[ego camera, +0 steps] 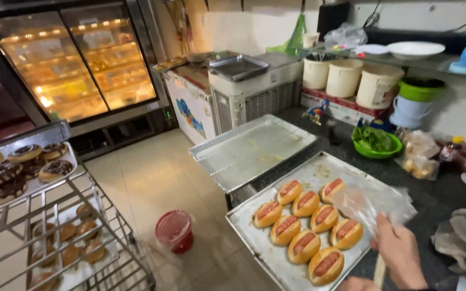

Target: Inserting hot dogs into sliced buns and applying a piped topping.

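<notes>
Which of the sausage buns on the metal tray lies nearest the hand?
The round golden sausage bun at the right end of the middle row, just left of the hand holding clear plastic; the others lie farther.

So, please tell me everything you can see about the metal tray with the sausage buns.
The metal tray is a shallow, rectangular, silver sheet pan with a low rim, lying flat and askew on the dark counter. It holds nine golden sausage buns in loose rows; crumbs and grease mark its bare part. A hand holds a clear plastic bag over its right side.
</notes>
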